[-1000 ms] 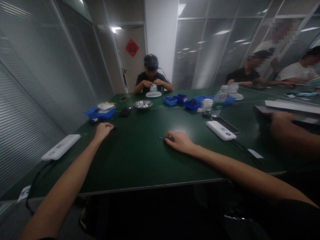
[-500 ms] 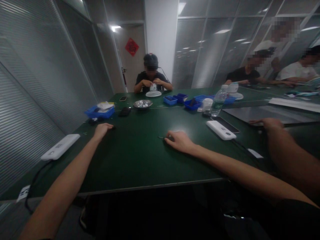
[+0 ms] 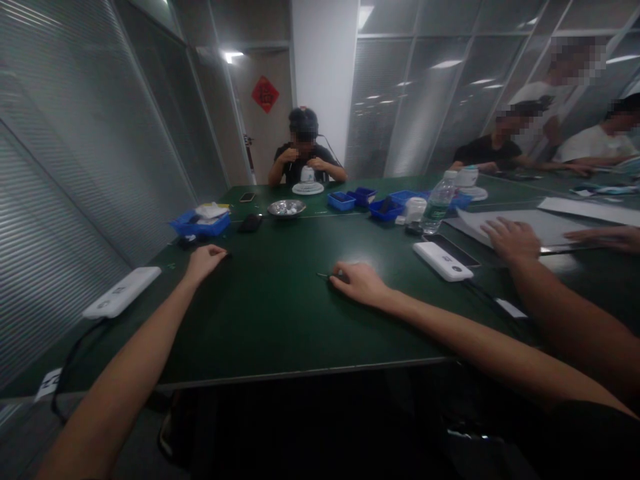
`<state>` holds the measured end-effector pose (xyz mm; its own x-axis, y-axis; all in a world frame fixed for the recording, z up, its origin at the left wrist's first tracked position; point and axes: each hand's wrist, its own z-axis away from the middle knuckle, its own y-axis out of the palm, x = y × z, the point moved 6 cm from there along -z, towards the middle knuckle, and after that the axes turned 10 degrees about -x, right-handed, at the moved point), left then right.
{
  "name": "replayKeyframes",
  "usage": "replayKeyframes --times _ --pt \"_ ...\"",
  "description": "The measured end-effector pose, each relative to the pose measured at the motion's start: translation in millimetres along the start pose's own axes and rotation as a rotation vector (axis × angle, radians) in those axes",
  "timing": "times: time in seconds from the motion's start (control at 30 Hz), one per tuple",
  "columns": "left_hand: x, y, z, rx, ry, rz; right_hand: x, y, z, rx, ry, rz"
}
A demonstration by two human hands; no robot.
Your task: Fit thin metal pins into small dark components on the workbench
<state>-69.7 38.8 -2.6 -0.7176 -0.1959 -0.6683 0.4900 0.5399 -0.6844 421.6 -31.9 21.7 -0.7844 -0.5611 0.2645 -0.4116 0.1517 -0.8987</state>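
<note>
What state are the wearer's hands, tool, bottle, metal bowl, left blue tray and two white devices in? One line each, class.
Left hand: curled, grip on small dark thing unclear
Right hand: closed around thin tool
Thin tool: held, slim end sticking out
Bottle: upright, capped
Metal bowl: holding small pieces
Left blue tray: holding white material
Left white device: flat, cabled
Right white device: flat, cabled

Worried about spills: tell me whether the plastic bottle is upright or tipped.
Upright: the bottle stands on the table, white cap uppermost.

Tray (image 3: 203, 230) at left, bottle (image 3: 439, 204) at right, bowl (image 3: 287, 215) between them, tool (image 3: 323, 275) before bowl
</note>
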Motion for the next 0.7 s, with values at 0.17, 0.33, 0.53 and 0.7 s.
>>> replayKeyframes --times 0.17,0.33,0.53,0.7 --pt "-21.6 -0.2 12.2 0.060 0.286 -0.238 -1.1 2.7 -0.7 -0.001 -0.005 0.007" --pt "-42.3 -1.1 27.6 0.042 0.506 -0.406 -1.1 4.3 -1.4 -0.003 -0.006 0.026" --pt "-66.7 4.9 49.1 0.146 0.558 -0.151 -0.3 3.4 -0.1 -0.007 -0.040 0.008" --pt "-136.3 43.5 120.9 0.486 0.703 0.238 6.3 3.6 2.2 0.009 -0.128 -0.047"
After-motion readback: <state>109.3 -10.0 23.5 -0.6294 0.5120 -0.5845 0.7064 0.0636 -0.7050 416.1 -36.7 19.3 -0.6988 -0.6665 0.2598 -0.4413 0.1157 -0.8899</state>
